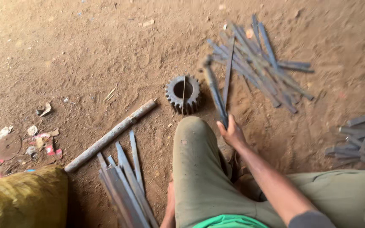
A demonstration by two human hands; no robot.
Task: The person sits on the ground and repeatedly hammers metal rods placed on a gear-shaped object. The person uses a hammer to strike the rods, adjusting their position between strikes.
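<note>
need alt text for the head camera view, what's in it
Seen from above, a person crouched on a dirt floor grips a dark hammer-like tool and a thin metal strip in the right hand, beside a steel gear. A strip pile lies beyond, more strips and a rod to the left; the left hand is mostly hidden by the knee.

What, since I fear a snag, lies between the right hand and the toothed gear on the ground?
Nothing visible: only bare dirt separates the right hand, gripping long metal strips, from the gear. The bent knee sits just beside that gap; a thin strip stands across the gear.
</note>
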